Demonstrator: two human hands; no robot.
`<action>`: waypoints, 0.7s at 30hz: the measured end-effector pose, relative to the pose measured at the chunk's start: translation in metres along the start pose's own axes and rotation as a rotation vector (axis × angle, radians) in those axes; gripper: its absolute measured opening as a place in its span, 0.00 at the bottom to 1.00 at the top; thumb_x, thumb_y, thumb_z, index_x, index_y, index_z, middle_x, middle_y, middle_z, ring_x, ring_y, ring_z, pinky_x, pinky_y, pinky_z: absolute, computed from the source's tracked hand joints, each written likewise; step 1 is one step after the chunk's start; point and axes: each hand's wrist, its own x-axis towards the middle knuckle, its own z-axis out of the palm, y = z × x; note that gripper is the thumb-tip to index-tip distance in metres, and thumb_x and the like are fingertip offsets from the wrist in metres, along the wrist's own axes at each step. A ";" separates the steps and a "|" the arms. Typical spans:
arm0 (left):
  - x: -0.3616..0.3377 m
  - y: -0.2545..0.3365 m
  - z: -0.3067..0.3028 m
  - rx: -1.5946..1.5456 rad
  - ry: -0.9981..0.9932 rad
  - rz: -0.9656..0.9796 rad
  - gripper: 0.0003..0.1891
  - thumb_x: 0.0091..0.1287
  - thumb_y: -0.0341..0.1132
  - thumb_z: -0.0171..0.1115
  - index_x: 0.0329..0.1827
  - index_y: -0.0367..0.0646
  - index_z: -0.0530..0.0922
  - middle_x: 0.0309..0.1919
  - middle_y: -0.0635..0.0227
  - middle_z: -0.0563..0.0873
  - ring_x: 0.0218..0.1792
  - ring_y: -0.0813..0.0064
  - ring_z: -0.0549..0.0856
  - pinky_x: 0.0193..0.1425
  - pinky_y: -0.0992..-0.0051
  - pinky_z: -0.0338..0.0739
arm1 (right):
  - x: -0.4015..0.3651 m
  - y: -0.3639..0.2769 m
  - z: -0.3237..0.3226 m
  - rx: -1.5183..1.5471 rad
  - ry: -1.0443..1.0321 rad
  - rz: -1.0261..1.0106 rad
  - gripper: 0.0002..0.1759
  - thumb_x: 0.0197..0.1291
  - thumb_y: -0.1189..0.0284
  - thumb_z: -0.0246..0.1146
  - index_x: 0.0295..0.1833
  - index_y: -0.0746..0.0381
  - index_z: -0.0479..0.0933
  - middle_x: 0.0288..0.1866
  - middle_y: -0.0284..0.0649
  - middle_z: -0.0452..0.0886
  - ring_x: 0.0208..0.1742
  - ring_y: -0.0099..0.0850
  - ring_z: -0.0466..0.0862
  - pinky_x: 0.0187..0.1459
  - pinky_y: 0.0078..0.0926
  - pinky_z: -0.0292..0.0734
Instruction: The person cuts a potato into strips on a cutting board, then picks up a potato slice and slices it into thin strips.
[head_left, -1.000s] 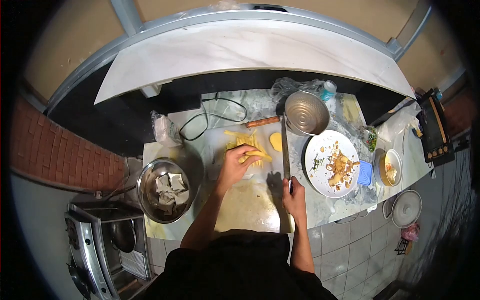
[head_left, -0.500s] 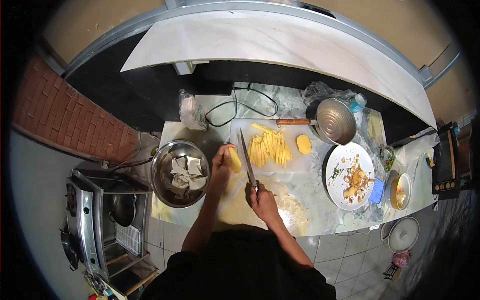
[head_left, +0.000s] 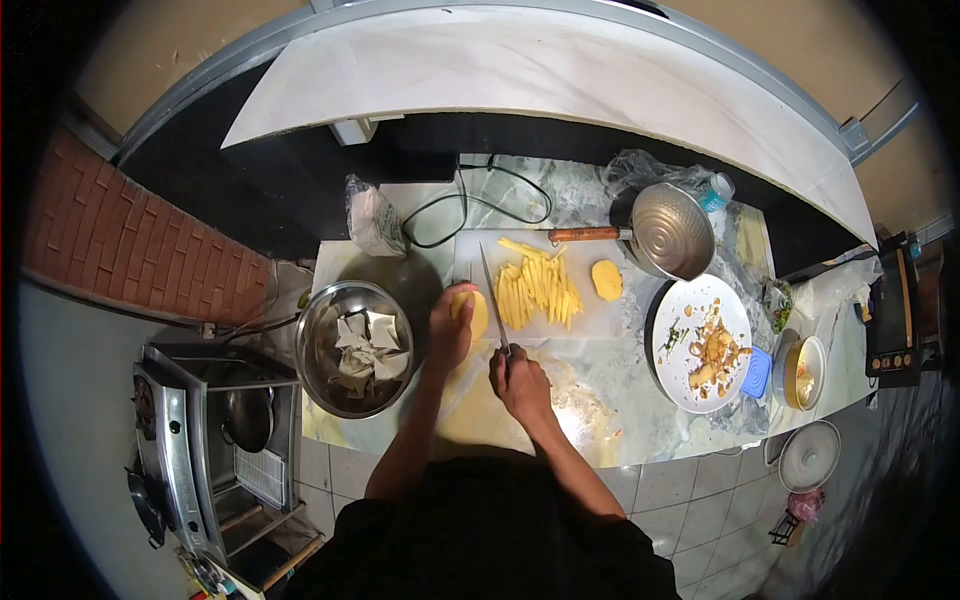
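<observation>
My left hand (head_left: 451, 330) holds a peeled yellow potato piece (head_left: 478, 314) at the left edge of the white cutting board (head_left: 610, 322). My right hand (head_left: 524, 385) is wrapped round the dark handle of a knife (head_left: 492, 292), whose blade points away from me over the board, just right of the potato piece. A pile of yellow potato sticks (head_left: 537, 287) lies on the board beside the blade. Farther right on the board rests another cut potato piece (head_left: 606, 281).
A steel bowl (head_left: 310, 352) with pale wrappers stands left. At the right are a hammered pan (head_left: 671, 232) with a wooden handle, a white plate (head_left: 735, 305) of peelings, a blue item (head_left: 757, 373) and a round container (head_left: 815, 372). A black cable (head_left: 548, 197) lies behind the board.
The potato piece in my left hand has turned, showing a broader face to the camera. The whole view has shifted slightly. My right hand still holds the knife.
</observation>
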 end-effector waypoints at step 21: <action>0.010 0.000 0.002 0.727 -0.032 0.366 0.15 0.60 0.34 0.65 0.50 0.43 0.79 0.46 0.61 0.83 0.49 0.56 0.79 0.54 0.62 0.74 | 0.001 0.000 0.000 -0.015 0.016 0.052 0.14 0.67 0.64 0.51 0.44 0.65 0.69 0.30 0.60 0.80 0.32 0.60 0.81 0.34 0.55 0.75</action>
